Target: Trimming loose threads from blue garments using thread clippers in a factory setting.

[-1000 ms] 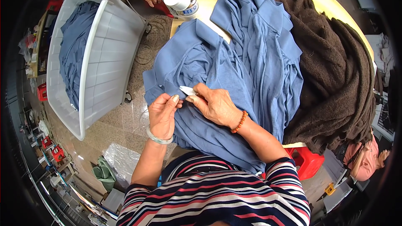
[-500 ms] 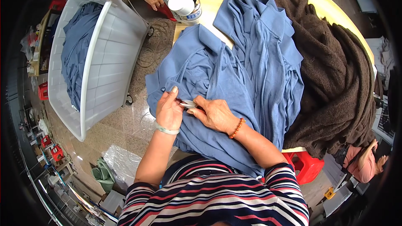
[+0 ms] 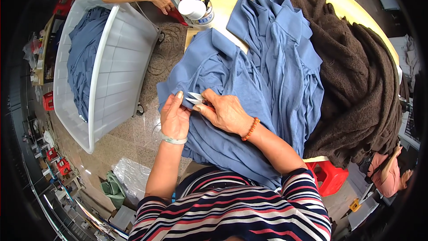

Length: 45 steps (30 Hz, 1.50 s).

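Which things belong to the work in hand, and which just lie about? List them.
In use: white-bladed snips, in the right hand; blue garment, held by the left hand.

Apparently lying about: brown cloth; clear plastic sheet; green cloth.

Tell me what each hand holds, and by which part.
Right hand: small snips, by the handle end. Left hand: blue garment, pinched near an edge.

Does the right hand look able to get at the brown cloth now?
Probably yes: only blue garments lie between the right hand and the brown cloth, with nothing standing in the way, though the snips it holds may hinder a grip.
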Motion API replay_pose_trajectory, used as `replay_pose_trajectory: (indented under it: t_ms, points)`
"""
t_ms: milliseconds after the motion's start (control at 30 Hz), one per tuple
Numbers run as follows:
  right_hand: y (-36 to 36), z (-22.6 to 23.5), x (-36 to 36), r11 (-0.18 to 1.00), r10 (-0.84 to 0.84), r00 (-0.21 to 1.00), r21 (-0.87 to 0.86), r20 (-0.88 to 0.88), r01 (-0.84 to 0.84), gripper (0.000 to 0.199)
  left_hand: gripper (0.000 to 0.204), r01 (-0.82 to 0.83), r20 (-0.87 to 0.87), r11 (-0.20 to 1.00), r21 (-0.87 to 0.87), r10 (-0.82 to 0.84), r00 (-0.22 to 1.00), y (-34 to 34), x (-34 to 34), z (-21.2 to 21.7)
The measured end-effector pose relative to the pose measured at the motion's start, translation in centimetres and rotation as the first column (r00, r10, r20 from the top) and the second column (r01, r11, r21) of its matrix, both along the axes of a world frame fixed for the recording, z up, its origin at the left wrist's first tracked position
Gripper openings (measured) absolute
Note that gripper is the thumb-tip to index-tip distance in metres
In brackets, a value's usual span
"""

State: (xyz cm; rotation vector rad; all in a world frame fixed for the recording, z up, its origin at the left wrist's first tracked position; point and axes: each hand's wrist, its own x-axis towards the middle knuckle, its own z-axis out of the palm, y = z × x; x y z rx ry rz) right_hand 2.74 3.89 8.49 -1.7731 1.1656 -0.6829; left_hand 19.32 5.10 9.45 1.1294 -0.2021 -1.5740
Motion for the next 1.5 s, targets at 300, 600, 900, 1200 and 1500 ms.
replay_pose_trajectory:
  t_ms: [300, 600, 900, 1200, 1500]
  points:
    - [-1.3, 0.6, 1.1, 0.999, -0.012, 1.000, -0.035, 0.008, 0.012, 0.030, 0.007, 0.054, 0.363, 0.980, -0.193, 0.020, 0.932, 0.9, 0.3, -1.2]
    - [-1.8, 0.6, 0.9, 0.992, -0.025, 0.999, -0.125, 0.029, 0.028, 0.025, 0.011, 0.169, 0.534, 0.965, -0.201, -0.036, 0.844, 1.0, 0.7, -0.8]
    - [-1.2, 1.2, 1.1, 0.995, -0.058, 0.997, -0.072, 0.050, 0.061, 0.026, 0.008, 0.128, 0.553, 0.966, -0.225, 0.018, 0.833, 0.6, 0.0, -0.1]
    - [0.6, -1.5, -6.5, 0.799, -0.594, 0.800, 0.051, -0.089, 0.599, 0.032, 0.008, -0.261, 0.436, 0.946, -0.193, 0.321, 0.841, 3.4, 9.8, -3.5]
    - [5.7, -1.9, -2.5, 0.993, -0.056, 0.997, -0.099, 0.054, 0.061, 0.025, 0.029, 0.307, 0.945, 0.944, -0.125, 0.020, 0.325, -0.9, 1.7, -1.6]
